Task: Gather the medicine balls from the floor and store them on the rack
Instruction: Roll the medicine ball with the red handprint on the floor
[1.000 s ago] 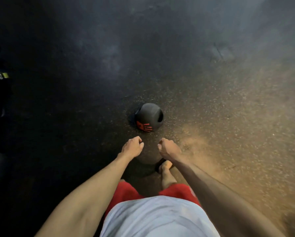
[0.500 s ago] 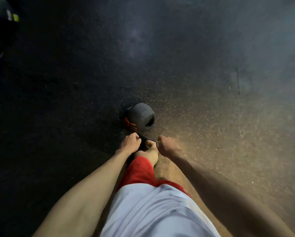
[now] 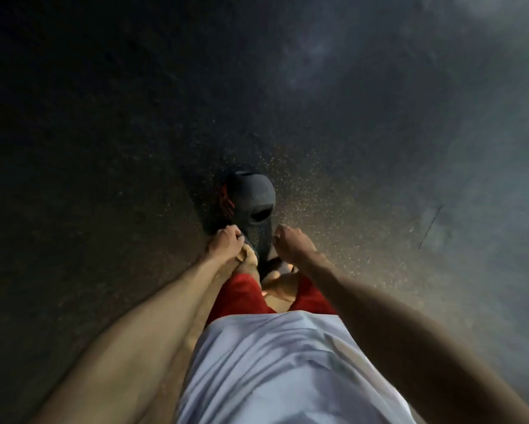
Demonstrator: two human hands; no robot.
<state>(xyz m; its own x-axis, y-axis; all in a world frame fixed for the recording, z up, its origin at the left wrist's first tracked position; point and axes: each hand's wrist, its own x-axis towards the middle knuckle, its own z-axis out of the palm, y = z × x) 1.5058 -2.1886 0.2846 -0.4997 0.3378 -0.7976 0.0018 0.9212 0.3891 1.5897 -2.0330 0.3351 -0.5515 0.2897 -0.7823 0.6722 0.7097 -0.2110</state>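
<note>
Ball [image 3: 247, 199] sits closer to the hands than a second ago, and the racked balls at the left edge are out of view; the person has stepped up to it. Red print has swung to its left side.

Left hand [image 3: 225, 243]: hangs low just short of the ball's near-left edge, fingers loosely curled, holding nothing. Contact not visible; looks apart. Probably lowered there to take the left side.

Ball: lies on the speckled floor [image 3: 364, 215], dead ahead of the feet, between and just beyond the two hands. Round, so no real long axis. One dark grip hollow faces the person, slightly right; a second dark rim shows at the far top, so the line through the grips seems to run away from the person. Red print faces left. Not yet lifted; rack not in view.

Right hand [image 3: 292, 243]: level with the left, near the ball's near-right edge, fingers loosely curled, empty, not touching. Hands flank the ball, likely for a two-handed scoop.
</note>
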